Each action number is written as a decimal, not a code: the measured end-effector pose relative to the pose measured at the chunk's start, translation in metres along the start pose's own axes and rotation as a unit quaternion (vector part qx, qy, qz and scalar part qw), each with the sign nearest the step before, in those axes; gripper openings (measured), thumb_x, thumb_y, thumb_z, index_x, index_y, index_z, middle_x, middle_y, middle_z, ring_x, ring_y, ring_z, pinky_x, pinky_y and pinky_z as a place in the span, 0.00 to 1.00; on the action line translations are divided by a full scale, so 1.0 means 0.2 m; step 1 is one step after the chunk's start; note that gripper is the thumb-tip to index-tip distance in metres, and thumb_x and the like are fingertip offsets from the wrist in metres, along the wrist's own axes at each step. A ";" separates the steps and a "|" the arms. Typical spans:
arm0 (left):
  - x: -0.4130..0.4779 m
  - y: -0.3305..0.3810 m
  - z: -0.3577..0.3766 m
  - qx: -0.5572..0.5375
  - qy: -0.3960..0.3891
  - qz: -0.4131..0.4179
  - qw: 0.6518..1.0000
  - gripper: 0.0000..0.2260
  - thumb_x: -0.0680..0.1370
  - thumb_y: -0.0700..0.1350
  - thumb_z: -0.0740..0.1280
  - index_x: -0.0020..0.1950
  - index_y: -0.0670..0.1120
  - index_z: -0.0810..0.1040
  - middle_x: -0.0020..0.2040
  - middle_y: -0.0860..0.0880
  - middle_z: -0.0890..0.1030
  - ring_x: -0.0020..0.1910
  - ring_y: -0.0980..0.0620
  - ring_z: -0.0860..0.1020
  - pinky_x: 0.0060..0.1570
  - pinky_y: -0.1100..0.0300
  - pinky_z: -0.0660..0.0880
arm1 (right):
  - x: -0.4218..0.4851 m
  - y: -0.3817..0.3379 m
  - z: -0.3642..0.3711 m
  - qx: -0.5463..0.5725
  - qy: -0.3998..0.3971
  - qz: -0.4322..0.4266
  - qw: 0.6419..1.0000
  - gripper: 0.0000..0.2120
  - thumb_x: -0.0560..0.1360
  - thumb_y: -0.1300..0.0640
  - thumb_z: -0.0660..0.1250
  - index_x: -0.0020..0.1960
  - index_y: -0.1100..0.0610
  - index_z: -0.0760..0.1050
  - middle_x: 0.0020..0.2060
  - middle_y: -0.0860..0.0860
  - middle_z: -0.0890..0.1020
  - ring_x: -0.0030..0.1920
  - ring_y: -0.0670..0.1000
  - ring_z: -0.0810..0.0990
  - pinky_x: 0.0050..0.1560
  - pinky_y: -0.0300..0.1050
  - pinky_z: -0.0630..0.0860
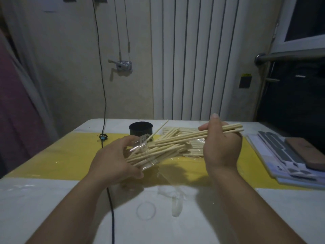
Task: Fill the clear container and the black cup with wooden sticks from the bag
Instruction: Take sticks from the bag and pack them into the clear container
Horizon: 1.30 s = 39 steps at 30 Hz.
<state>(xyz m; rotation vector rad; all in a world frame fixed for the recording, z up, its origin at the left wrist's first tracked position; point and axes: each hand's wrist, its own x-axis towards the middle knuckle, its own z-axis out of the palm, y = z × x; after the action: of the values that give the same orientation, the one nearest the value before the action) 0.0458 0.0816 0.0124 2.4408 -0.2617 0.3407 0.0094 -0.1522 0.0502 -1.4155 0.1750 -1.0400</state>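
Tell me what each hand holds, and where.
Left hand grips the tilted clear container around its body; right hand grips wooden sticks near their right ends.

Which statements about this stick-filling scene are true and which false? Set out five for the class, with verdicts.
1. The left hand holds the clear container tilted over. True.
2. The right hand holds nothing. False: it grips a bundle of wooden sticks.
3. The black cup stands upright on the table. True.
4. The black cup is packed full of sticks. False: its opening looks dark, with no sticks visible inside.
5. A black cable runs across the table. True.
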 end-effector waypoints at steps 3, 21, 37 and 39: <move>-0.01 0.01 0.01 0.030 -0.005 0.011 0.999 0.48 0.47 0.58 0.76 0.68 0.64 0.72 0.56 0.65 0.78 0.52 0.60 0.78 0.49 0.58 0.74 | 0.03 0.01 -0.01 -0.013 -0.013 0.069 0.997 0.22 0.79 0.51 0.64 0.27 0.54 0.78 0.21 0.47 0.74 0.23 0.44 0.72 0.30 0.42 0.69; -0.02 0.03 0.00 0.053 -0.009 0.018 0.998 0.49 0.46 0.58 0.76 0.69 0.64 0.72 0.57 0.64 0.78 0.52 0.57 0.78 0.51 0.57 0.75 | -0.06 0.12 0.07 -0.090 -0.272 0.035 0.957 0.12 0.80 0.61 0.62 0.50 0.48 0.81 0.52 0.41 0.80 0.57 0.43 0.77 0.62 0.43 0.72; -0.02 0.03 0.00 0.036 0.002 0.026 0.999 0.48 0.47 0.56 0.77 0.69 0.64 0.72 0.54 0.66 0.75 0.52 0.58 0.79 0.49 0.57 0.74 | -0.03 0.12 0.03 -0.118 -0.273 -0.010 0.955 0.10 0.78 0.54 0.65 0.41 0.48 0.83 0.38 0.43 0.84 0.44 0.45 0.81 0.47 0.48 0.77; -0.02 0.02 0.00 0.024 0.003 0.020 0.999 0.48 0.48 0.55 0.78 0.69 0.64 0.72 0.54 0.66 0.76 0.51 0.57 0.79 0.48 0.57 0.74 | -0.02 0.10 0.03 -0.086 -0.272 0.015 0.958 0.12 0.80 0.53 0.63 0.42 0.45 0.83 0.41 0.41 0.85 0.47 0.45 0.82 0.52 0.52 0.79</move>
<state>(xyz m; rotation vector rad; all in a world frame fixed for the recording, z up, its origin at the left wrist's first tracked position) 0.0410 0.0790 0.0139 2.4837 -0.3041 0.3768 0.0199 -0.1486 0.0322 -1.7987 -0.1190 -0.5871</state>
